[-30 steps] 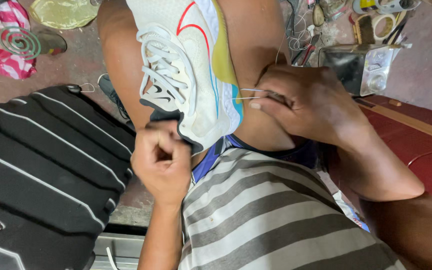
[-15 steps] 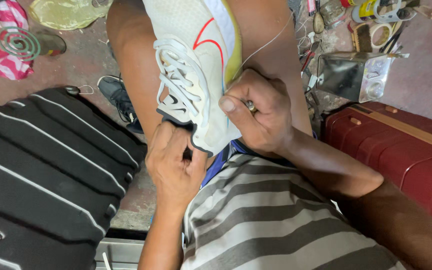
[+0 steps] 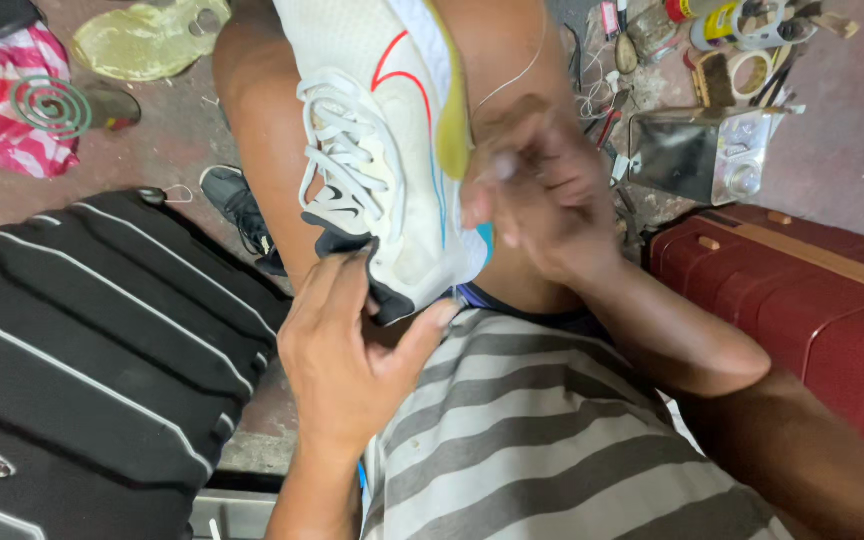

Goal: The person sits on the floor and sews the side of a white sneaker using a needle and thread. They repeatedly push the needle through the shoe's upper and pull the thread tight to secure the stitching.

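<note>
Nearest us lies our grey-and-white striped shirt (image 3: 552, 440), with a black bag with white stripes (image 3: 82, 340) to its left and a dark red case (image 3: 802, 290) to its right. Our left hand (image 3: 352, 350) pinches the dark heel collar of the white sneaker (image 3: 382, 150), thumb and fingers closed on it. The sneaker rests between our bare knees, white laces up, with a yellow and blue sole edge. Our right hand (image 3: 542, 200) is blurred beside the sole; its fingers seem curled together, and a thin white thread (image 3: 512, 75) runs up from it, though we cannot tell what they pinch. Farther off stand a shiny metal box (image 3: 702, 155), a yellow-labelled tin (image 3: 717, 25), tape rolls, a green mosquito coil (image 3: 52, 105) on pink cloth, and a black shoe (image 3: 237, 205).
</note>
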